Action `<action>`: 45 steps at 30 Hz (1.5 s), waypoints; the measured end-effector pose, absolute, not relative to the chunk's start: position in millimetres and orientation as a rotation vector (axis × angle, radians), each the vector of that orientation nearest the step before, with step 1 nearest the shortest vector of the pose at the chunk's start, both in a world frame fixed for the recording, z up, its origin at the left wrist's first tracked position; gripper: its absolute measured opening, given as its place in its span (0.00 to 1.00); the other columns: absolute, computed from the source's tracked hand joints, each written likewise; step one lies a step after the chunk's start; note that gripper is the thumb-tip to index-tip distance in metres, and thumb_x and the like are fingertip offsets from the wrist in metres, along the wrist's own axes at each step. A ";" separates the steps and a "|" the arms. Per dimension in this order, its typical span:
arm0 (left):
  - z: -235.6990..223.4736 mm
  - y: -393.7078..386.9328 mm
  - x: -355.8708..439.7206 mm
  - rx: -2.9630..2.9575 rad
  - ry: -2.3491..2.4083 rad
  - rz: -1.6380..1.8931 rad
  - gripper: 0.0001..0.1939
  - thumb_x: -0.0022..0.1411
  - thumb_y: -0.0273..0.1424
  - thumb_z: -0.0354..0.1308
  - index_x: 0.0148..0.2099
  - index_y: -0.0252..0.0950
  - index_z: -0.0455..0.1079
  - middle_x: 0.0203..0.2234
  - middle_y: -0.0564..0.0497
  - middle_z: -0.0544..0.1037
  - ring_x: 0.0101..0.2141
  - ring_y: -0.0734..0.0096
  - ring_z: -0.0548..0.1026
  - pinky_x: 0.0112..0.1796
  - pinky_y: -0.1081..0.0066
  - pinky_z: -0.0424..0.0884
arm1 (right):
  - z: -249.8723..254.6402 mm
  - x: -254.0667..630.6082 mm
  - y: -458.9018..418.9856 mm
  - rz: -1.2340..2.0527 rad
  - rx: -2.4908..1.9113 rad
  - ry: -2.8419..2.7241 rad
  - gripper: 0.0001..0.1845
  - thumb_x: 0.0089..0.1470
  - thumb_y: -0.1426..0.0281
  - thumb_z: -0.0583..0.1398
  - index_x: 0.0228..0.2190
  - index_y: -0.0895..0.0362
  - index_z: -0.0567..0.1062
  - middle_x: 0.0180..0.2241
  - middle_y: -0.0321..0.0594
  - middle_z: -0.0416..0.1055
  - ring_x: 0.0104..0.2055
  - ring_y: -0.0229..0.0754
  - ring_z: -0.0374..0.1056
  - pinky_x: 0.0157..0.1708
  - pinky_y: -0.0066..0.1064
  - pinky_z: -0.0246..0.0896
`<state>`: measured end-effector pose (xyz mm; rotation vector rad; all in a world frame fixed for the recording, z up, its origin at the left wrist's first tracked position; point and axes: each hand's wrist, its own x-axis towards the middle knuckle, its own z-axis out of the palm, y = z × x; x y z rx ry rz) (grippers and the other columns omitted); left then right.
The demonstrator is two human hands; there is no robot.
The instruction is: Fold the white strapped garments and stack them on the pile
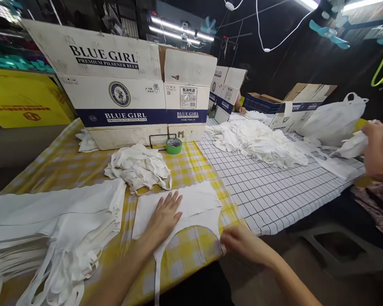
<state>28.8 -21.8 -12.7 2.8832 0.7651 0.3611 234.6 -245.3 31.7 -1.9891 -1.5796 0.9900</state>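
A white camisole (194,204) with thin straps lies spread on the yellow checked tablecloth in front of me. My left hand (166,214) rests flat on its left part, fingers stretched out. At its lower right corner, by the table's front edge, my right hand (239,242) is closed around the camisole's strap; the fingertips are partly hidden and slightly blurred. The other strap (157,272) hangs down toward the edge below my left forearm. To the left lies a thick stack of similar white camisoles (67,204). Behind the spread one sits a crumpled white pile (138,165).
A large Blue Girl beer carton (124,97) stands at the back, with green tape (174,145) before it. On the adjoining grid-cloth table (242,187) lie a white garment heap (258,140) and a plastic bag (335,117). At right, another person's hand (375,127) holds white fabric.
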 end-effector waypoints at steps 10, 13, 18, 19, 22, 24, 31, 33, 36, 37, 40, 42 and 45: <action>-2.4 -51.6 125.8 2.884 0.272 0.254 0.23 0.65 0.39 0.40 0.62 0.48 0.49 0.63 0.56 0.48 0.62 0.59 0.43 0.58 0.48 0.37 | -50.6 162.7 -293.1 0.972 -1.807 -0.712 0.21 0.52 0.54 0.54 0.38 0.58 0.73 0.39 0.44 0.71 0.45 0.48 0.64 0.44 0.35 0.57; -10.4 -50.2 137.8 2.868 0.223 0.173 0.23 0.65 0.40 0.38 0.62 0.49 0.50 0.63 0.56 0.48 0.62 0.58 0.43 0.57 0.47 0.38 | -62.3 151.3 -295.5 0.951 -1.696 -0.638 0.23 0.53 0.53 0.53 0.27 0.60 0.72 0.29 0.41 0.71 0.36 0.43 0.65 0.39 0.31 0.57; -20.7 -50.1 142.1 2.856 0.239 0.211 0.24 0.65 0.41 0.38 0.62 0.51 0.48 0.63 0.58 0.46 0.62 0.58 0.41 0.57 0.47 0.33 | -65.8 144.9 -337.8 0.649 -1.999 -0.738 0.21 0.56 0.56 0.52 0.22 0.58 0.69 0.21 0.36 0.66 0.26 0.38 0.61 0.28 0.27 0.54; -21.7 -50.3 142.2 2.854 0.238 0.215 0.24 0.65 0.41 0.38 0.62 0.51 0.48 0.63 0.58 0.46 0.62 0.58 0.41 0.57 0.47 0.33 | -64.7 144.9 -348.1 0.552 -2.079 -0.790 0.20 0.57 0.57 0.51 0.23 0.58 0.70 0.22 0.36 0.66 0.26 0.38 0.61 0.29 0.28 0.55; -23.1 -50.7 142.8 2.852 0.232 0.200 0.24 0.65 0.42 0.37 0.63 0.51 0.46 0.63 0.59 0.45 0.62 0.58 0.39 0.57 0.47 0.32 | -60.6 147.5 -376.4 0.322 -2.237 -0.950 0.18 0.58 0.60 0.50 0.27 0.56 0.73 0.25 0.38 0.70 0.29 0.41 0.65 0.35 0.31 0.56; -23.5 -50.7 143.6 2.854 0.232 0.183 0.25 0.65 0.42 0.36 0.63 0.51 0.46 0.63 0.59 0.45 0.62 0.58 0.39 0.57 0.47 0.31 | -58.8 151.1 -392.0 0.224 -2.293 -1.014 0.17 0.59 0.60 0.49 0.30 0.54 0.74 0.25 0.38 0.72 0.28 0.41 0.66 0.36 0.32 0.57; -24.3 -52.8 144.2 2.884 0.236 0.220 0.24 0.65 0.40 0.36 0.63 0.53 0.46 0.63 0.57 0.45 0.62 0.53 0.39 0.56 0.44 0.33 | -53.9 166.3 -434.1 0.044 -2.394 -1.123 0.14 0.60 0.64 0.49 0.35 0.54 0.72 0.31 0.41 0.74 0.31 0.42 0.68 0.38 0.37 0.59; -23.5 -54.9 144.4 2.896 0.247 0.234 0.23 0.65 0.39 0.37 0.62 0.55 0.48 0.63 0.57 0.45 0.62 0.50 0.39 0.55 0.42 0.34 | -51.9 170.7 -443.9 0.013 -2.423 -1.093 0.13 0.59 0.63 0.50 0.37 0.54 0.72 0.33 0.42 0.74 0.32 0.42 0.69 0.37 0.36 0.61; -21.6 -58.9 145.0 2.910 0.278 0.232 0.22 0.65 0.37 0.38 0.60 0.56 0.51 0.63 0.56 0.46 0.61 0.47 0.39 0.54 0.40 0.34 | -46.8 176.7 -454.1 -0.047 -2.433 -1.010 0.15 0.58 0.61 0.50 0.41 0.53 0.72 0.37 0.42 0.74 0.33 0.43 0.69 0.34 0.34 0.64; -20.9 -60.3 145.1 2.909 0.291 0.225 0.22 0.64 0.36 0.38 0.60 0.56 0.51 0.63 0.56 0.46 0.61 0.47 0.39 0.54 0.40 0.34 | -43.2 178.4 -455.8 -0.052 -2.436 -0.981 0.16 0.58 0.61 0.49 0.42 0.52 0.71 0.37 0.42 0.74 0.33 0.43 0.69 0.33 0.33 0.65; -19.1 -64.0 145.0 2.898 0.322 0.204 0.22 0.65 0.36 0.38 0.60 0.55 0.51 0.63 0.56 0.46 0.61 0.48 0.40 0.54 0.40 0.35 | -22.7 183.4 -455.3 -0.017 -2.449 -0.834 0.18 0.57 0.59 0.50 0.45 0.51 0.69 0.31 0.40 0.74 0.32 0.44 0.69 0.31 0.32 0.65; -18.5 -65.6 144.3 2.893 0.339 0.202 0.22 0.65 0.37 0.37 0.61 0.55 0.51 0.63 0.56 0.46 0.61 0.49 0.41 0.54 0.40 0.35 | -1.3 187.3 -450.7 0.008 -2.412 -0.682 0.15 0.56 0.59 0.52 0.42 0.52 0.70 0.28 0.38 0.73 0.32 0.43 0.69 0.31 0.31 0.64; -19.1 -65.7 143.5 2.894 0.356 0.212 0.23 0.65 0.37 0.37 0.61 0.54 0.50 0.63 0.56 0.47 0.61 0.51 0.42 0.55 0.41 0.35 | 33.4 194.3 -439.4 0.048 -2.245 -0.514 0.11 0.54 0.60 0.56 0.34 0.53 0.70 0.27 0.36 0.72 0.31 0.40 0.68 0.31 0.27 0.62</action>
